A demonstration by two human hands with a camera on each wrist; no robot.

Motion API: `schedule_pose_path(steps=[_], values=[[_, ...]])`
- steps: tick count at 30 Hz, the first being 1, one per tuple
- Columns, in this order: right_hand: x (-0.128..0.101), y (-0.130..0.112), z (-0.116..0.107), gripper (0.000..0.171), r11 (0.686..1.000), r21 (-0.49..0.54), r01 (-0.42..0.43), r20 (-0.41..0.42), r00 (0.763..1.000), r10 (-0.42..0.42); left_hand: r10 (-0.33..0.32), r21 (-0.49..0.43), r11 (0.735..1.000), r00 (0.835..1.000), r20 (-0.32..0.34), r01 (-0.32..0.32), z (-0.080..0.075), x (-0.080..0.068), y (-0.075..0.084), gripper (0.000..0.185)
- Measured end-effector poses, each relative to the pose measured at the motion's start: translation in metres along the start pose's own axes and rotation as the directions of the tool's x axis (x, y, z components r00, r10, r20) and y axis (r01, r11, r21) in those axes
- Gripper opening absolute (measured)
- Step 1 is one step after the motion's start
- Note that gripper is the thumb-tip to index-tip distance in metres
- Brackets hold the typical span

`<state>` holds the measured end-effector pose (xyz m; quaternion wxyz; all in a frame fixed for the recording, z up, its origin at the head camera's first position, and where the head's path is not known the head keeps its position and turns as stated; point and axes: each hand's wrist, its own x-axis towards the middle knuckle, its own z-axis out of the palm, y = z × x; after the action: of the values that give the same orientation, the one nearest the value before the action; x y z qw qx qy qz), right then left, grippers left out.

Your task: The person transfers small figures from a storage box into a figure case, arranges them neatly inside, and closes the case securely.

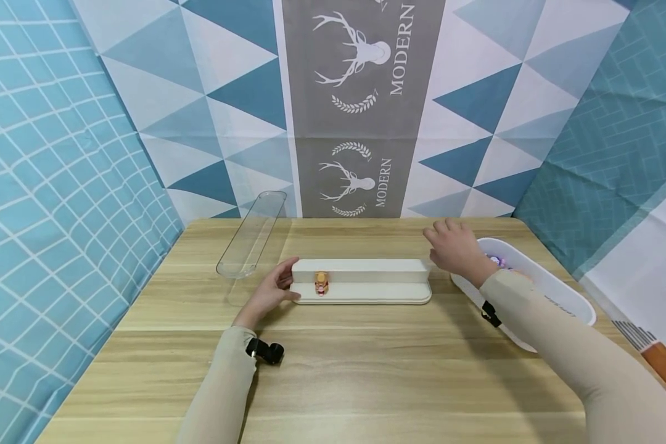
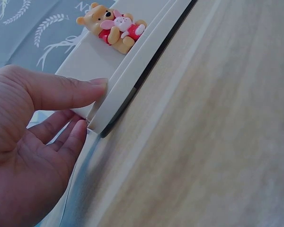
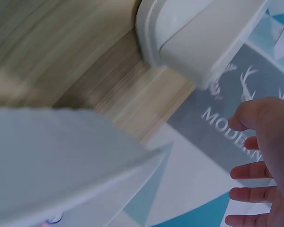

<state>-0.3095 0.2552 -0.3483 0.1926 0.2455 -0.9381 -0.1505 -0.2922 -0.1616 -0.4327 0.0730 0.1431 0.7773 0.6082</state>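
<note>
Two hands are over one wood-grain counter (image 1: 366, 376), each coming out of a beige sleeve, with one black band on each wrist, two in all. The left hand (image 1: 267, 297) grips the left end of one long, off-white, two-level stand (image 1: 377, 291): its thumb presses on the lower level near the front edge, and its other fingers curl round the end. The stand lies lengthwise across the middle of the counter. On its lower level, toward the left end, sits one bear figurine (image 1: 321, 282) in red, hugging one small pink piglet. The right hand (image 1: 456, 248) is raised between the stand's right end and one white bin (image 1: 566, 296), its thumb and four fingers apart and loosely bent, near both. The bin slants along the right side of the counter; at least one purple item (image 1: 498, 261) shows inside, though the full count cannot be told. One clear cover (image 1: 252, 234) is at the left rear. Behind, one patterned cloth (image 1: 244, 92) bears two whole deer heads, each beside one word, MODERN
</note>
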Motion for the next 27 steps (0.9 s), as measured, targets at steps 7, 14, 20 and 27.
schedule_pose_path(steps=[7, 14, 20, 27], values=[[-0.006, 0.018, 0.006, 0.034, 1.0, -0.007, -0.014, -0.016, 1.0, 0.013, 0.01, 0.002, 1.0, 1.0, 0.0, -0.01, 0.001, -0.008, 0.012, 0.084], [-0.01, 0.031, 0.006, 0.033, 1.0, -0.016, 0.017, 0.071, 0.997, -0.016, 0.002, -0.006, 1.0, 1.0, -0.008, -0.002, 0.002, -0.007, 0.011, 0.084], [-0.017, 0.046, 0.009, 0.029, 0.997, -0.034, 0.074, 0.094, 0.993, -0.071, -0.001, 0.001, 1.0, 1.0, -0.006, 0.001, 0.001, -0.007, 0.012, 0.084], [-0.029, 0.065, 0.011, 0.027, 0.997, 0.022, 0.073, 0.161, 0.984, -0.075, -0.005, 0.014, 1.0, 1.0, -0.006, 0.005, 0.0, -0.002, 0.004, 0.085]])
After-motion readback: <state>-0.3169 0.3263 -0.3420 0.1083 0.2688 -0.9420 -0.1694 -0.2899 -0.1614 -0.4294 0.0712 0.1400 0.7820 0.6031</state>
